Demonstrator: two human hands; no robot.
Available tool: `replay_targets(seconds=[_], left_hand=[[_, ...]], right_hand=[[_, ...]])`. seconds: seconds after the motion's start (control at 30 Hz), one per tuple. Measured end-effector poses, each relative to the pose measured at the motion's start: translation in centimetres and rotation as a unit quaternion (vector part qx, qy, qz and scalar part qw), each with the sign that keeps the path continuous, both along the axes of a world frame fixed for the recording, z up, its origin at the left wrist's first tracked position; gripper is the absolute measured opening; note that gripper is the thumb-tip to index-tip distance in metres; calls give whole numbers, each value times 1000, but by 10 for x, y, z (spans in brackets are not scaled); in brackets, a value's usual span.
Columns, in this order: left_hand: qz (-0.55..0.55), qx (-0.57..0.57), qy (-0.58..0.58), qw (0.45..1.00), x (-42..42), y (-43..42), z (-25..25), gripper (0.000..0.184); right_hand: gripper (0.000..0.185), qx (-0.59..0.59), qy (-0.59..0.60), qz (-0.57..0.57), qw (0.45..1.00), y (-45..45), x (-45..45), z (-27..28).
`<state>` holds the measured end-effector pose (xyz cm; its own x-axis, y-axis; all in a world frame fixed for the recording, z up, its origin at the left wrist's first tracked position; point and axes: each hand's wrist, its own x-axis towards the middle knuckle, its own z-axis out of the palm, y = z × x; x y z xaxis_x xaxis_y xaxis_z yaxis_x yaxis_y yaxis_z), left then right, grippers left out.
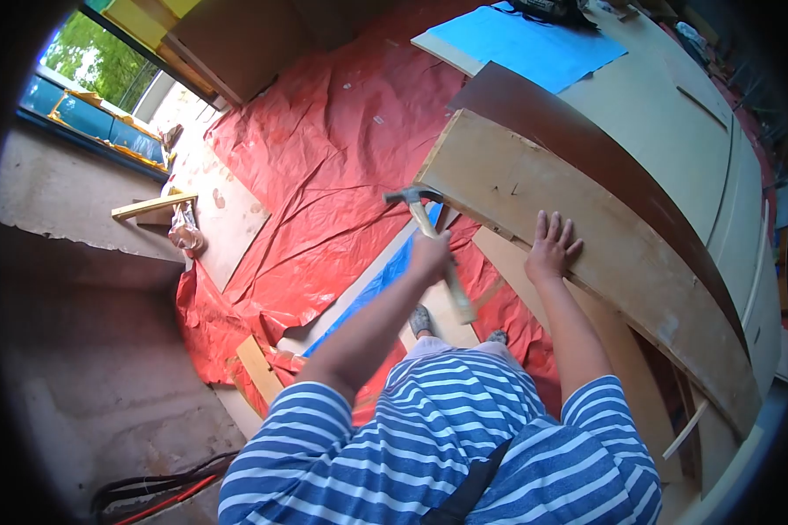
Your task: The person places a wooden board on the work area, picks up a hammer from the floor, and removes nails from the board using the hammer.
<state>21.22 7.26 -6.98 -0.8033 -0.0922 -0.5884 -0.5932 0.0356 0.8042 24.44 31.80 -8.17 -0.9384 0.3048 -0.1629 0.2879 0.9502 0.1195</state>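
My left hand [431,255] is wrapped around the wooden handle of a claw hammer [423,217]. The hammer's metal head is raised beside the near left corner of a long wooden board [587,219]; I cannot tell whether they touch. The handle's lower end juts out below my fist and looks slightly blurred. On the board's near edge my right hand [550,255] lies palm down with the fingers spread. Thin nail-like points stick up from the board's surface near its left end.
A dark brown panel [578,122] lies behind the board, by pale sheets [652,105] and a blue sheet [521,44]. Wrinkled red tarp [315,166] covers the floor. Wood pieces [258,367] lie at left, and cables [162,486] run at the lower left.
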Motion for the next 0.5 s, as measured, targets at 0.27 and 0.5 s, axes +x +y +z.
replay_targets(seconds=[0.27, 0.5], left_hand=[[-109, 49, -53, 991, -27, -55, 27, 23], [-345, -95, -120, 926, -40, -122, 51, 26]], right_hand=[[87, 13, -3, -16, 1000, -1, -7, -6], [90, 1, 12, -3, 1000, 4, 1, -4]])
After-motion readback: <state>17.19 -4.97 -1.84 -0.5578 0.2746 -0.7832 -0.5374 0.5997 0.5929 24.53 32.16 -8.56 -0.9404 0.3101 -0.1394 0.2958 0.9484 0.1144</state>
